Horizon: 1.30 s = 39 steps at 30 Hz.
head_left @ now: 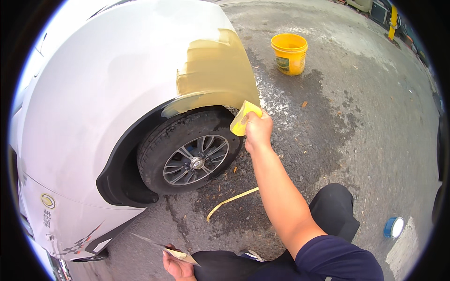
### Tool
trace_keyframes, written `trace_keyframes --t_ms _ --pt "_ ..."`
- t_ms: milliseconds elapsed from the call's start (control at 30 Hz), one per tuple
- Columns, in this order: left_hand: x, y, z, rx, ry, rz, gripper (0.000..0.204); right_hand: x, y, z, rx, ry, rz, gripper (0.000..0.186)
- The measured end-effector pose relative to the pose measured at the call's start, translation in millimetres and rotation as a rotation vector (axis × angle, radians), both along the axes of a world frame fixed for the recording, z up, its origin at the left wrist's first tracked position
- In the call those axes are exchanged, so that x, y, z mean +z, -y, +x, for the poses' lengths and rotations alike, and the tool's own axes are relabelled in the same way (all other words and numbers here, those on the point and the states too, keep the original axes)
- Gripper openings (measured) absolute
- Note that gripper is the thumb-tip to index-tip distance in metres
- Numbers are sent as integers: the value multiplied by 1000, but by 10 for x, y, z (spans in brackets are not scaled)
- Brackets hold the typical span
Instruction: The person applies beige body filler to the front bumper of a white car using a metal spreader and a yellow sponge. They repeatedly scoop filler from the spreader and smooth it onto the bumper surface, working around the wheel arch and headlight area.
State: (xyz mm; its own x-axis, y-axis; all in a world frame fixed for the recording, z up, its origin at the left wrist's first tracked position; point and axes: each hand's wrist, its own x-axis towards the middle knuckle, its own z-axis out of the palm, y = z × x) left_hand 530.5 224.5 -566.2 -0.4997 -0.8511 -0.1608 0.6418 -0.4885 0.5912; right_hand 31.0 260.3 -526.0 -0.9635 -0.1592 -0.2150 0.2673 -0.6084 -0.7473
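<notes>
My right hand (259, 129) is stretched forward, closed on a yellow, slightly curved flexible putty spreader (243, 117). The spreader is at the front end of the wheel arch, by the lower edge of the tan filler patch (213, 68) on the white car's fender (131, 51). Streaks run across the patch, and a thinner smear continues along the arch lip. Low in the picture, my left hand (179, 268) grips a thin flat plate (183, 256) with beige material on it. Its pointed, greyish far part stretches toward the car. Fingers partly hide the plate's middle.
Under the arch is the black tyre with a silver alloy wheel (197, 162). A yellow bucket (289, 55) stands on the damp, stained concrete ahead. A strip of yellowish tape (229, 200) lies near the tyre. A blue-sided roll or can (394, 227) sits at right, beyond my bent knee.
</notes>
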Motion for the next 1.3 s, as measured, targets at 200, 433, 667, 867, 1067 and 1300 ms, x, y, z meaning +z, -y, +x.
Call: trace_keyframes --t_ms 200,433,667,867,1067,1300 --pt "87 -88 -254 135 170 -6 26 -292 42 -370 -81 111 134 34" --pt "106 -66 -258 84 112 21 27 -216 149 -320 -117 -21 288 31" --pt "133 -75 -259 67 99 16 28 225 200 -13 -199 -363 611 32" --pt "203 -130 -335 45 92 -21 26 626 243 251 -243 -658 682 29" --pt "235 -154 -365 58 53 -3 26 916 247 434 -241 -839 765 29" --pt "179 -132 -331 19 -24 2 29 1256 401 822 -193 -1040 811 29"
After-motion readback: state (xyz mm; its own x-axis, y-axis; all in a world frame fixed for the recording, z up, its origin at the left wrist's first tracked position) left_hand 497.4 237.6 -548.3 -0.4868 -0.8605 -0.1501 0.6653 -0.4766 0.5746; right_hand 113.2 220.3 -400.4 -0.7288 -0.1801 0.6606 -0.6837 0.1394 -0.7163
